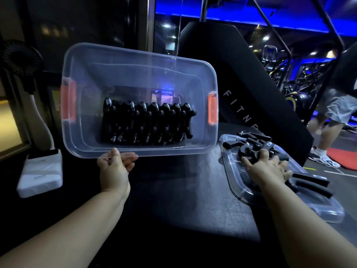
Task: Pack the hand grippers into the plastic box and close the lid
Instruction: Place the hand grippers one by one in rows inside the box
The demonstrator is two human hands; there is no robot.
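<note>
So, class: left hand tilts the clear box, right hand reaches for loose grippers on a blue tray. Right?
No blue tray: the head view shows the loose grippers under the right hand lying on the clear lid. The left hand tilts the clear box.

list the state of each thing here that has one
plastic box: open, tilted up, lid off
left hand: pinches the box's near rim
packed hand grippers: rowed inside the box
lid: lying flat beside the box
loose hand grippers: piled on the lid
right hand: on the pile, grip unclear
</note>
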